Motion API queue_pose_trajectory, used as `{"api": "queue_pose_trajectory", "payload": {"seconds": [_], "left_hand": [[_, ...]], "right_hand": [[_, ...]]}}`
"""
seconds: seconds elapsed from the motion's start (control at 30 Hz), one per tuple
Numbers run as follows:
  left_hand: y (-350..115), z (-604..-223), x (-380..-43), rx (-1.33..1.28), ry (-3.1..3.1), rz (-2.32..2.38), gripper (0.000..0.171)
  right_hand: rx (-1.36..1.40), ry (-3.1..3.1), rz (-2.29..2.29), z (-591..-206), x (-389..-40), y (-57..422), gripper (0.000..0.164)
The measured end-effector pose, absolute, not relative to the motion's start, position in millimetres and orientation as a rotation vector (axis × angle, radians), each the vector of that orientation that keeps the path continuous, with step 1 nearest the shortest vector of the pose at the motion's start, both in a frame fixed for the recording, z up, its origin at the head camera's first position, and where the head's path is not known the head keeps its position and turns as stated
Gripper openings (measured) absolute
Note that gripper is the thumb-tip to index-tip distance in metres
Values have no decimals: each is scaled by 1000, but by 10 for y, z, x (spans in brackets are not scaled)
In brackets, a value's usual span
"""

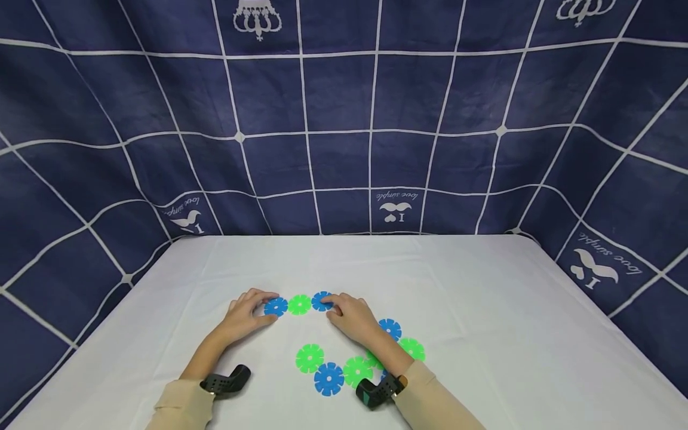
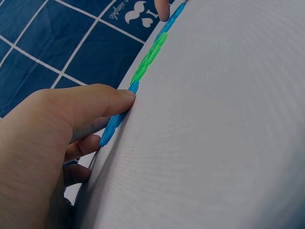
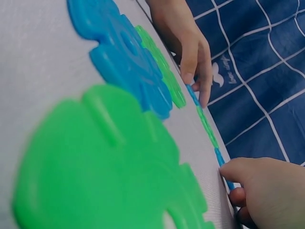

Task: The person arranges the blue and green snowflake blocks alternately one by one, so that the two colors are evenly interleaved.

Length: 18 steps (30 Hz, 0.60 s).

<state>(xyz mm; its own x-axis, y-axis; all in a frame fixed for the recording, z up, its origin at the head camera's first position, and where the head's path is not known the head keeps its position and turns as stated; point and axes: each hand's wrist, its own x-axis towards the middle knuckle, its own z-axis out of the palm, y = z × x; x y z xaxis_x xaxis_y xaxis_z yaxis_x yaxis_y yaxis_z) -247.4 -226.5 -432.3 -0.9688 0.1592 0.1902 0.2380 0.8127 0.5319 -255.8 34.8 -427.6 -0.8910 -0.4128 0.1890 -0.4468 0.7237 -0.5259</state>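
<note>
Spread across the lower half of the frame, white cloth (image 1: 500,334) beneath two bare hands and a scatter of notched plastic discs. Nearest, along the bottom edge, beige sleeves (image 1: 180,406), with a black device (image 1: 226,381) strapped at the left wrist and a matching black device (image 1: 376,392) at the right. Just above, at lower center, a near green disc (image 1: 304,362), a near blue disc (image 1: 324,382) and a second green disc (image 1: 352,375), set close together in a shallow curve. To the right, partly hidden behind the right forearm, more discs in both colors, including an outer green disc (image 1: 416,347) and an outer blue disc (image 1: 394,332).

Farther up, left of center, a short row lying on the cloth, edge to edge: left-end blue disc (image 1: 273,310), middle green disc (image 1: 295,308), right-end blue disc (image 1: 318,303). Impossible to tell whether slotted together. Gripped at one end by the left hand (image 1: 243,316), narrow, with thumb and fingers at opposite edges of the left-end blue disc; pinched at the other by the right hand (image 1: 353,318), also narrow, with thumb and index finger on the right-end blue disc.

Behind, filling the upper half, navy fabric (image 1: 338,95) crossed by white grid lines, with white printed mustaches and lettering near the table's far edge.
</note>
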Motion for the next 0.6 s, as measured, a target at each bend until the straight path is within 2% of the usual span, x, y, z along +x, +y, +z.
{"api": "queue_pose_trajectory", "payload": {"seconds": [0.33,0.6], "left_hand": [[-2246,-4305,-2464,-306,-2876,-870,46],[-2250,-4299,-2465,-286,-2876,-853,46]], "right_hand": [[882,-2902,1037,-4203,-2574,420,28],[1270,-3018,1248,-4088,-2505,451,31]]}}
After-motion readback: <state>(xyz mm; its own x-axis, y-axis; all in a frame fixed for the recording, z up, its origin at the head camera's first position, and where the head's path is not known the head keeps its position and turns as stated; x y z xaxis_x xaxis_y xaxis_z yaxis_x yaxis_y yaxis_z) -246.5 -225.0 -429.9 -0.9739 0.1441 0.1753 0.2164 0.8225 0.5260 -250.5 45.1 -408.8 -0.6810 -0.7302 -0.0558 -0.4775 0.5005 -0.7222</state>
